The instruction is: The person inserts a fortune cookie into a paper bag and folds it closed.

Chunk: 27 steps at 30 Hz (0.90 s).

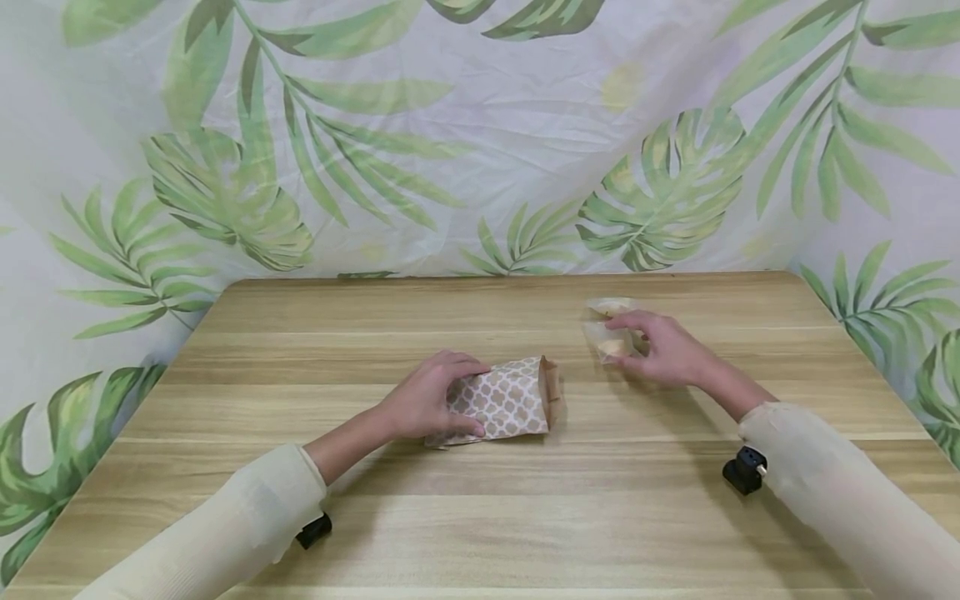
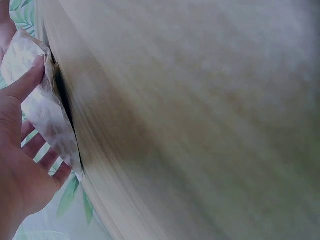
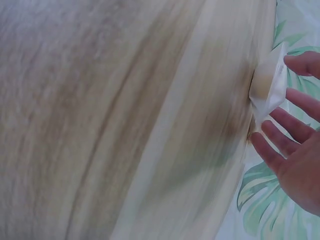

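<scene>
Left hand (image 1: 426, 395) grips an oblong tan-and-white paper bag (image 1: 512, 398), right hand (image 1: 669, 350) a small clear plastic packet (image 1: 602, 340). Squeezing could crumple either.

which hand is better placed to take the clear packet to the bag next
Likely right: the right hand touches the clear packet, while the left hand, farther from it, grips the patterned paper bag.

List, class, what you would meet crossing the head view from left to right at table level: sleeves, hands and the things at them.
Left sleeve → left hand → patterned bag → clear packet → right hand → right sleeve.
</scene>
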### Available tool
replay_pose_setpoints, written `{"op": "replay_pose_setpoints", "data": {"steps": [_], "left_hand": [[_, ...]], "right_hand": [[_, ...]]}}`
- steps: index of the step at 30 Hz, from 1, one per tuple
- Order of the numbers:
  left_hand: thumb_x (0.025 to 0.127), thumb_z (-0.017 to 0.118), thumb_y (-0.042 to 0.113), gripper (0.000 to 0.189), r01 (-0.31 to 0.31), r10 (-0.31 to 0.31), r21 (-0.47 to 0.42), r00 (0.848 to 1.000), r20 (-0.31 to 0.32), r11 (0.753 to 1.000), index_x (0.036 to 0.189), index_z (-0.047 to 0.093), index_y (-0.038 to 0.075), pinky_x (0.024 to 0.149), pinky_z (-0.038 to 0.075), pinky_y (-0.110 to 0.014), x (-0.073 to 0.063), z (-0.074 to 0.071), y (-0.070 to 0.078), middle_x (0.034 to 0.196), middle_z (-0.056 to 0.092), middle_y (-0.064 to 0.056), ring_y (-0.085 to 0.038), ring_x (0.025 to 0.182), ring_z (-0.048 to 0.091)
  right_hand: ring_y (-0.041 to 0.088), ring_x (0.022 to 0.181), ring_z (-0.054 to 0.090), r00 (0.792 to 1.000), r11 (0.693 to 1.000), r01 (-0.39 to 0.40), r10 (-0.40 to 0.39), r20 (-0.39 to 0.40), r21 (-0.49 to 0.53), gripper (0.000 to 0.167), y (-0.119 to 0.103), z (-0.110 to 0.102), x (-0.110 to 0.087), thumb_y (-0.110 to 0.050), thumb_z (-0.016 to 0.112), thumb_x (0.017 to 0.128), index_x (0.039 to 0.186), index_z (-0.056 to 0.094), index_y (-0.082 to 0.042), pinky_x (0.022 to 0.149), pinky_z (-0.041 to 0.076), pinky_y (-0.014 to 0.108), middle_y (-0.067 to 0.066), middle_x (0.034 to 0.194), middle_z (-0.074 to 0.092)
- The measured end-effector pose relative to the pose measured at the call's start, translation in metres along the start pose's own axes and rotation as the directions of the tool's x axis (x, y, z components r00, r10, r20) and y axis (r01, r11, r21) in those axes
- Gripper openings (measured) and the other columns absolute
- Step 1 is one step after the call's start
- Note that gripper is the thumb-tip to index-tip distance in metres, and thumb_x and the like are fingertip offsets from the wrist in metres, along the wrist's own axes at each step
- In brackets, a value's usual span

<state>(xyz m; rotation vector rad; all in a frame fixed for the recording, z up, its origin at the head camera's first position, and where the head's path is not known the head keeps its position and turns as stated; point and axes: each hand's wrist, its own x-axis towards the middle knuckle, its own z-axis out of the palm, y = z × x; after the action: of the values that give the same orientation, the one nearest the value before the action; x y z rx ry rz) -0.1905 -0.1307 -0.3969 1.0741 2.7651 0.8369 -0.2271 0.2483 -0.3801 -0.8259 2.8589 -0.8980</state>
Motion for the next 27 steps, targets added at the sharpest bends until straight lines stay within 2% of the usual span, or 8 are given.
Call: {"op": "replay_pose_setpoints", "data": {"steps": [5, 9, 13, 18, 25, 27], "left_hand": [[0.069, 0.097, 0.037, 0.084, 0.003, -0.003, 0.002, 1.0, 0.001, 1.0, 0.139, 0.063, 0.002, 0.11, 0.047, -0.051, 0.0, 0.0, 0.0001, 0.138, 0.063, -0.015, -0.033, 0.128, 0.057], [0.069, 0.097, 0.037, 0.084, 0.004, -0.004, 0.0, 1.0, 0.001, 1.0, 0.138, 0.063, 0.002, 0.11, 0.047, -0.051, -0.0001, -0.0001, 0.0005, 0.138, 0.063, -0.015, -0.033, 0.128, 0.057], [0.07, 0.097, 0.036, 0.084, -0.001, 0.001, 0.0, 1.0, 0.001, 1.0, 0.138, 0.064, 0.002, 0.11, 0.047, -0.051, -0.0003, -0.0004, 0.0009, 0.138, 0.063, -0.015, -0.033, 0.127, 0.057], [0.07, 0.097, 0.037, 0.084, 0.002, -0.002, 0.0, 1.0, 0.001, 1.0, 0.138, 0.063, 0.002, 0.11, 0.047, -0.051, -0.0007, -0.0006, 0.0012, 0.138, 0.063, -0.015, -0.033, 0.128, 0.057], [0.07, 0.096, 0.038, 0.084, 0.001, -0.001, 0.004, 1.0, 0.0, 1.0, 0.138, 0.063, 0.002, 0.111, 0.046, -0.052, -0.0011, 0.0004, -0.0002, 0.139, 0.063, -0.015, -0.034, 0.129, 0.056], [0.07, 0.096, 0.039, 0.084, -0.001, 0.001, 0.003, 1.0, -0.001, 1.0, 0.138, 0.063, 0.002, 0.111, 0.046, -0.052, -0.0013, 0.0007, -0.0008, 0.138, 0.063, -0.016, -0.034, 0.129, 0.056]], "right_hand": [[0.053, 0.135, 0.048, 1.0, 1.0, 0.009, -0.009, 0.019, 0.008, 0.048, 0.0009, -0.001, -0.0006, -0.008, 0.076, 0.087, 0.131, 0.063, 0.009, 0.112, 0.038, 0.066, 0.032, 0.138, 0.059], [0.055, 0.135, 0.046, 0.999, 1.0, 0.007, -0.007, 0.04, 0.009, 0.047, 0.0007, -0.0008, -0.002, -0.011, 0.076, 0.087, 0.13, 0.065, 0.007, 0.114, 0.035, 0.067, 0.033, 0.139, 0.057], [0.048, 0.121, 0.058, 0.998, 1.0, 0.009, -0.01, 0.064, 0.012, 0.042, 0.0001, -0.0007, -0.0037, -0.012, 0.078, 0.089, 0.126, 0.068, 0.005, 0.105, 0.044, 0.063, 0.032, 0.138, 0.058], [0.03, 0.1, 0.066, 0.993, 0.999, -0.003, -0.002, 0.114, 0.04, 0.04, -0.0012, -0.0029, -0.0053, -0.012, 0.082, 0.087, 0.121, 0.069, 0.003, 0.084, 0.051, 0.047, 0.032, 0.14, 0.056], [0.018, 0.087, 0.067, 0.979, 0.989, -0.069, 0.043, 0.201, 0.128, 0.044, -0.0022, -0.0065, -0.0058, -0.009, 0.085, 0.083, 0.119, 0.063, 0.003, 0.082, 0.054, 0.041, 0.035, 0.144, 0.047], [0.017, 0.082, 0.066, 0.973, 0.979, -0.099, 0.058, 0.225, 0.178, 0.048, -0.0014, -0.0069, -0.0059, -0.006, 0.085, 0.081, 0.121, 0.058, 0.004, 0.074, 0.053, 0.034, 0.033, 0.138, 0.051]]}}
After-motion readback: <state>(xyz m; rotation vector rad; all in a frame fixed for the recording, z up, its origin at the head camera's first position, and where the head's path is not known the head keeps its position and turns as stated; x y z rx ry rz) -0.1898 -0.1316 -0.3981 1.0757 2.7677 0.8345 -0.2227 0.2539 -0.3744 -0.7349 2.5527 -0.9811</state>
